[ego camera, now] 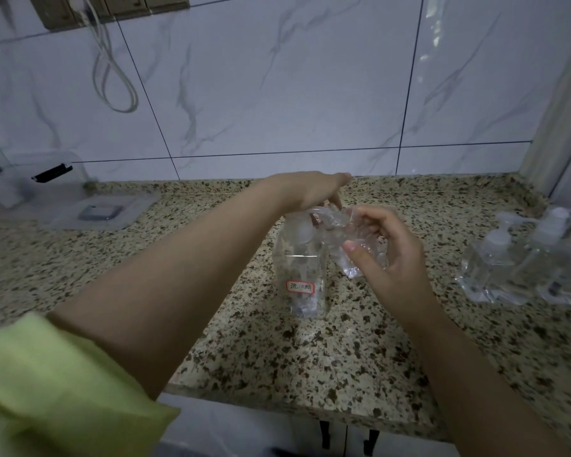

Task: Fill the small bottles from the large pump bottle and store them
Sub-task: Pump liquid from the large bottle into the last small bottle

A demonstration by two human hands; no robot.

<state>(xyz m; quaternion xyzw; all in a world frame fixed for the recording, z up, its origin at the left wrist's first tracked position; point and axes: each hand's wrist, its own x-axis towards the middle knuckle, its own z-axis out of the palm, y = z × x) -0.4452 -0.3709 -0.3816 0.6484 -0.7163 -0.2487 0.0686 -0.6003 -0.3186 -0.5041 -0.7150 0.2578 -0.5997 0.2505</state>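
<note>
Right hand (389, 255) grips small bottle (360, 249).

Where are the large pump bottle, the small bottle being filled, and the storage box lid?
large pump bottle (300, 287), head view, on its red-bordered label.
small bottle (360, 255), head view, on its clear body.
storage box lid (103, 211), head view, on its flat top.

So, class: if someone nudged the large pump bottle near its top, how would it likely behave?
The large pump bottle is tall on a narrow base, so it would probably tip rather than slide. It looks only partly full, so likely fairly light. The left hand on its pump probably steadies it.
</note>
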